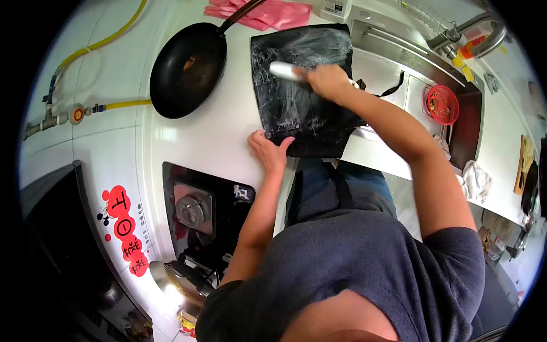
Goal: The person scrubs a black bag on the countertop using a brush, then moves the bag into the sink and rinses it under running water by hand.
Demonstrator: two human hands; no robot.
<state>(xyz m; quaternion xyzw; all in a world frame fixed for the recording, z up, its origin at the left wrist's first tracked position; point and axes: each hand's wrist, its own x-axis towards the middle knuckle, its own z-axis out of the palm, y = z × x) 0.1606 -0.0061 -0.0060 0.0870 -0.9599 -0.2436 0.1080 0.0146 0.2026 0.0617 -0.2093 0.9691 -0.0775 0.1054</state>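
A black apron [307, 108] with straps is spread flat on the white counter, streaked with whitish suds. Gripped in my right hand [327, 81] is a white scrub brush [283, 70], held over the upper middle of the cloth; motion blurs it, and its bristles are hidden. My left hand [269, 149] lies at the lower left corner of the apron, thumb spread onto the cloth and fingers stretched out beside its edge. A black strap [394, 85] trails from the right side of the apron over the sink.
A black wok [188, 71] stands left of the apron, pink rubber gloves [285, 15] behind it. To the right is the steel sink [470, 122] with a faucet [473, 34] and red strainer basket [442, 105]. A gas stove [196, 211] sits front left; a white rag [477, 181] lies right.
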